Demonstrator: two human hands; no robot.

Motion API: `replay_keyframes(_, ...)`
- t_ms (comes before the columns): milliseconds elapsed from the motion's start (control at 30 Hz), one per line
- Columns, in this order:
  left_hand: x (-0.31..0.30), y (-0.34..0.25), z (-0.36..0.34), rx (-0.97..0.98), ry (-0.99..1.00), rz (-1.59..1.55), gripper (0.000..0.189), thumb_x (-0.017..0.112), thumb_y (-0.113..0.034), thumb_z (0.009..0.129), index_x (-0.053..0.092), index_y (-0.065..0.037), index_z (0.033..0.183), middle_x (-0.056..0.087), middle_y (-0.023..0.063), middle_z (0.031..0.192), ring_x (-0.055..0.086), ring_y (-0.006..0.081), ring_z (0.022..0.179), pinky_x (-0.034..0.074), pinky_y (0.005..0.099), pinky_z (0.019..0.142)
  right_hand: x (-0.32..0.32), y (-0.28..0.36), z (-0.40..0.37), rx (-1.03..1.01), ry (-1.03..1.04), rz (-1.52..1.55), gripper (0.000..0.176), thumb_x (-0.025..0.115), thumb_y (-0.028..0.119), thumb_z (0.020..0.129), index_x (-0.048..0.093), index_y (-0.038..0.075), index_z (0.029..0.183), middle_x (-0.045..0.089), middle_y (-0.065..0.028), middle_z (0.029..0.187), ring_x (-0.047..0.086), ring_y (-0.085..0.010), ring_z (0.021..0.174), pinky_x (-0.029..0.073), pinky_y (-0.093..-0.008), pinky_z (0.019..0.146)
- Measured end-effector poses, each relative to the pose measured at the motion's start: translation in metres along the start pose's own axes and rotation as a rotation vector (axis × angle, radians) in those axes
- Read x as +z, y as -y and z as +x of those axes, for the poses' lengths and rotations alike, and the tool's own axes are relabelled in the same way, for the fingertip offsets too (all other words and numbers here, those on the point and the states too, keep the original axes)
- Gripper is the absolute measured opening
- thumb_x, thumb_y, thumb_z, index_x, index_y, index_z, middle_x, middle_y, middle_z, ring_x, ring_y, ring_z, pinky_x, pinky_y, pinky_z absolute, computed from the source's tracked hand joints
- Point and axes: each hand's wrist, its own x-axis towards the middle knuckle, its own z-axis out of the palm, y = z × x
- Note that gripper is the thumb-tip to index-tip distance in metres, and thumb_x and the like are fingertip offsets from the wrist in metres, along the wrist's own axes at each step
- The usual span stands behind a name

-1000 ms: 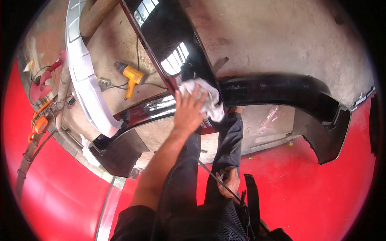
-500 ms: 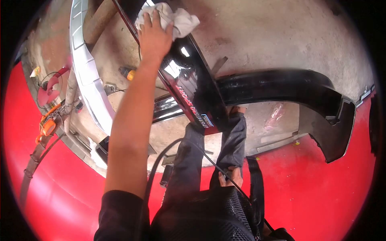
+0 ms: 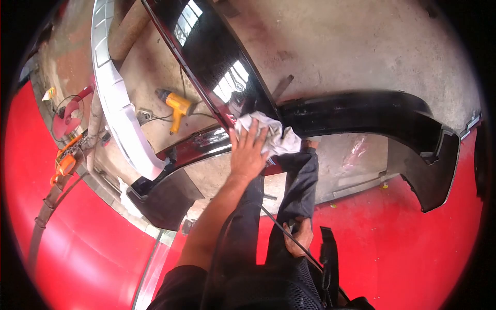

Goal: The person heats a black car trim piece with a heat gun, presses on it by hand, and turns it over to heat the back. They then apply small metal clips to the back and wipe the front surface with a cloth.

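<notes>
My left hand (image 3: 248, 151) presses a crumpled pale grey cloth (image 3: 273, 135) onto the near end of a long glossy black panel (image 3: 221, 67). Its fingers lie spread over the cloth's left part. Lettering on the panel is mostly hidden beneath hand and cloth; wet-looking smears and bright window reflections show farther up. Low by my right leg is my right hand (image 3: 300, 236), fingers curled around something dark that I cannot make out.
Under the panel a curved black bumper (image 3: 351, 111) runs crosswise. To the left are a white trim piece (image 3: 121, 111), a yellow heat gun (image 3: 179, 107) with its cord, an orange tool (image 3: 65, 165) and a red fan (image 3: 66, 124). Red surfaces border the concrete floor.
My left hand has drawn the cloth from the panel's far part down to its near end, over the lettering. The yellow heat gun, mostly hidden by my arm before, now shows fully.
</notes>
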Motion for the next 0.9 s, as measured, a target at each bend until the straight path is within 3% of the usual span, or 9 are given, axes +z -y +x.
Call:
replay_keyframes(100, -0.033, 0.037, 0.033, -0.005, -0.076, 0.137, 0.075, 0.068, -0.041, 0.091, 0.042, -0.016, 0.157, 0.019, 0.015, 0.169, 0.036, 0.038, 0.148, 0.008, 0.0661, 0.123, 0.002, -0.003, 0.0, -0.048, -0.029, 0.021, 0.044, 0.085, 0.02, 0.074, 0.061, 0.002, 0.106, 0.068, -0.0238, 0.098, 0.068, -0.045, 0.089, 0.053, -0.0479, 0.077)
replay_keyframes(200, -0.081, 0.081, 0.084, -0.014, -0.229, 0.207, 0.079, 0.067, -0.038, 0.091, 0.035, -0.016, 0.16, 0.021, 0.0156, 0.169, 0.038, 0.0394, 0.146, 0.017, 0.0626, 0.123, 0.001, 0.007, 0.0, -0.015, -0.004, -0.039, 0.045, 0.085, 0.022, 0.075, 0.061, 0.002, 0.107, 0.068, -0.0236, 0.098, 0.068, -0.0454, 0.089, 0.053, -0.0487, 0.077)
replay_keyframes(333, -0.13, 0.138, 0.166, -0.068, -0.511, 0.161, 0.068, 0.056, -0.042, 0.099, 0.038, -0.014, 0.158, 0.029, 0.0164, 0.166, 0.044, 0.0428, 0.141, 0.03, 0.0564, 0.119, 0.008, 0.002, -0.005, 0.037, -0.014, -0.049, 0.044, 0.084, 0.024, 0.074, 0.062, 0.003, 0.106, 0.068, -0.0233, 0.096, 0.068, -0.045, 0.088, 0.053, -0.0492, 0.076)
replay_keyframes(467, -0.154, 0.141, 0.206, -0.14, -0.604, 0.026, 0.067, 0.059, -0.042, 0.097, 0.041, -0.016, 0.156, 0.032, 0.0169, 0.164, 0.043, 0.0425, 0.141, 0.03, 0.0572, 0.12, 0.01, 0.0, -0.007, 0.027, -0.003, 0.014, 0.044, 0.084, 0.024, 0.073, 0.061, 0.004, 0.104, 0.067, -0.0232, 0.095, 0.067, -0.0452, 0.087, 0.052, -0.0504, 0.075)
replay_keyframes(533, -0.146, 0.125, 0.208, -0.169, -0.687, 0.099, 0.067, 0.057, -0.044, 0.098, 0.043, -0.01, 0.154, 0.035, 0.0221, 0.161, 0.047, 0.0486, 0.136, 0.037, 0.0547, 0.114, 0.009, 0.001, -0.006, 0.004, -0.005, 0.042, 0.043, 0.084, 0.024, 0.073, 0.061, 0.004, 0.104, 0.067, -0.0231, 0.095, 0.067, -0.0454, 0.087, 0.051, -0.0509, 0.074)
replay_keyframes(633, -0.107, 0.089, 0.166, -0.099, -0.663, 0.035, 0.074, 0.064, -0.041, 0.094, 0.04, -0.009, 0.156, 0.029, 0.0221, 0.164, 0.046, 0.0493, 0.137, 0.03, 0.0556, 0.12, 0.011, 0.004, -0.003, -0.141, -0.053, -0.148, 0.043, 0.084, 0.023, 0.073, 0.06, 0.004, 0.104, 0.066, -0.0226, 0.093, 0.066, -0.0454, 0.086, 0.052, -0.0502, 0.075)
replay_keyframes(700, -0.085, 0.057, 0.122, -0.064, -0.514, -0.058, 0.082, 0.075, -0.034, 0.086, 0.039, -0.01, 0.157, 0.025, 0.0219, 0.166, 0.043, 0.0512, 0.137, 0.025, 0.0579, 0.122, 0.012, 0.004, -0.002, -0.114, -0.033, -0.12, 0.044, 0.085, 0.022, 0.073, 0.06, 0.004, 0.104, 0.066, -0.022, 0.093, 0.066, -0.0451, 0.086, 0.052, -0.0491, 0.075)
replay_keyframes(800, -0.044, 0.017, 0.054, -0.003, -0.26, -0.17, 0.092, 0.084, -0.025, 0.076, 0.04, -0.011, 0.156, 0.02, 0.0204, 0.167, 0.034, 0.0466, 0.145, 0.022, 0.0602, 0.123, 0.015, 0.0, -0.002, -0.127, -0.058, -0.122, 0.045, 0.085, 0.021, 0.072, 0.06, 0.003, 0.105, 0.066, -0.0218, 0.094, 0.067, -0.0442, 0.087, 0.052, -0.0482, 0.076)
replay_keyframes(900, -0.012, -0.001, 0.008, 0.107, -0.11, -0.207, 0.083, 0.082, -0.026, 0.078, 0.046, -0.015, 0.152, 0.026, 0.0142, 0.165, 0.034, 0.043, 0.145, 0.018, 0.062, 0.124, 0.014, 0.002, -0.001, -0.125, -0.014, -0.128, 0.046, 0.085, 0.021, 0.073, 0.061, 0.003, 0.107, 0.067, -0.0224, 0.096, 0.068, -0.0438, 0.089, 0.053, -0.0481, 0.077)
